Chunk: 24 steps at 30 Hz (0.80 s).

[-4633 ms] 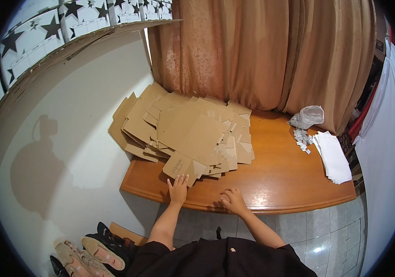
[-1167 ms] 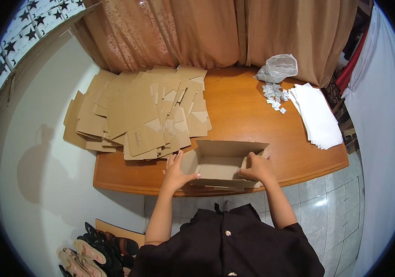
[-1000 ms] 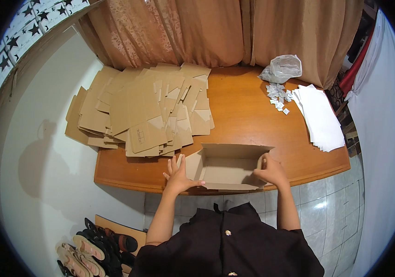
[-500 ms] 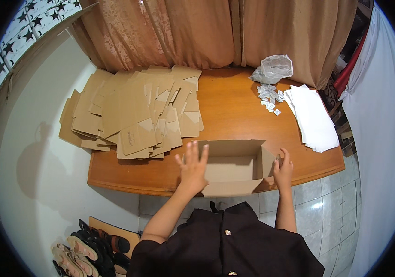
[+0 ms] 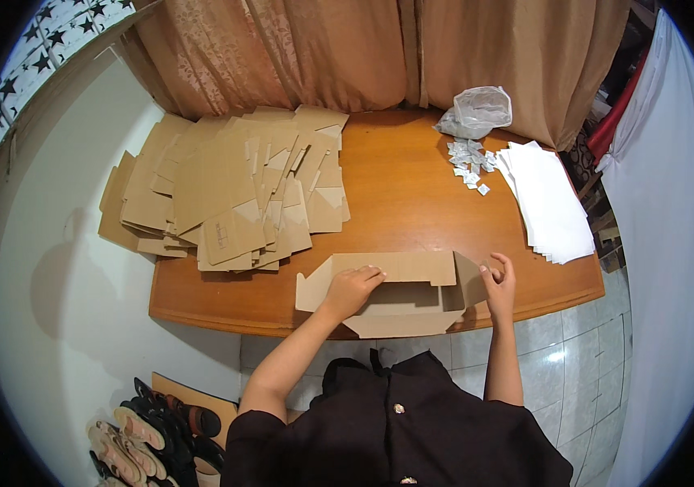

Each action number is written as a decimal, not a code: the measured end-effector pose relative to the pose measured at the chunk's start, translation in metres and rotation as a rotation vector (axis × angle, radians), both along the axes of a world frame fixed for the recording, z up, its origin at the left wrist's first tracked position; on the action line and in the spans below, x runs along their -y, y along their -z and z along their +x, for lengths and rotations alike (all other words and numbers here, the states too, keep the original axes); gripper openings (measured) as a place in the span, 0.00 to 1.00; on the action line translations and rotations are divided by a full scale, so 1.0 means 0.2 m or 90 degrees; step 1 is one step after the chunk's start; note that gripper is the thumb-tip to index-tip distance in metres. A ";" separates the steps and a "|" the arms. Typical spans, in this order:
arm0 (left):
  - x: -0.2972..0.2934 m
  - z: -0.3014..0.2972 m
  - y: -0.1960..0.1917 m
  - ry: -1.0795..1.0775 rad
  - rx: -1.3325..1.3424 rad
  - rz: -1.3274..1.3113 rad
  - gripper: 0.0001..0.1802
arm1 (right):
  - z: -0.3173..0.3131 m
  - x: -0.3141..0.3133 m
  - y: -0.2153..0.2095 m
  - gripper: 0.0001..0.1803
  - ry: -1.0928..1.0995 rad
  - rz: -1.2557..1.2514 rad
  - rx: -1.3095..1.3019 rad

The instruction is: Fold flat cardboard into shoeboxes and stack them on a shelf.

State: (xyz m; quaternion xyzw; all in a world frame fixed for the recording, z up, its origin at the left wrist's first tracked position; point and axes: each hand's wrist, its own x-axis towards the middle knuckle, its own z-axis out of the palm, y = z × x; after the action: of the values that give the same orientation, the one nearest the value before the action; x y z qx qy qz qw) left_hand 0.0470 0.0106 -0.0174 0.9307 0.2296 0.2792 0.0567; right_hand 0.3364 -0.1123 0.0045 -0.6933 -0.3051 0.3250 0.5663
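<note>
A brown cardboard box sits at the table's front edge with its flaps partly folded. Its far long flap leans inward over the opening, and part of the inside still shows. My left hand is closed on that flap near its left end, fingers bent over it. At the right end, my right hand pinches the side flap between thumb and fingers. A near flap hangs out toward my body.
Flattened cardboard boxes are piled at the table's left. White paper sheets lie at the right, beside small white sachets and a clear plastic bag. Shoes stand on the floor at lower left.
My left hand has gone from spread fingers beside the box to closing on its far flap, which now tips inward over the opening. The right hand stays at the right end.
</note>
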 end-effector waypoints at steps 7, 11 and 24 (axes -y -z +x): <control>0.03 0.02 0.01 -0.078 0.020 -0.065 0.09 | 0.00 -0.12 -0.01 0.20 -0.367 0.019 -0.137; 0.04 0.05 0.01 -0.087 0.045 -0.065 0.07 | -0.11 -0.14 0.11 0.22 -0.400 -0.011 0.004; 0.11 0.01 -0.17 -0.015 0.108 -0.075 0.07 | -0.22 -0.11 0.12 0.48 -0.254 -0.086 0.421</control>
State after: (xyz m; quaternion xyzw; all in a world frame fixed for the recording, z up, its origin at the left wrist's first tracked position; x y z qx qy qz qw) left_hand 0.0492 -0.0113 0.0159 0.8960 0.2512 0.3435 0.1268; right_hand 0.2924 -0.0894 -0.0197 -0.7234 -0.5778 0.2071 0.3161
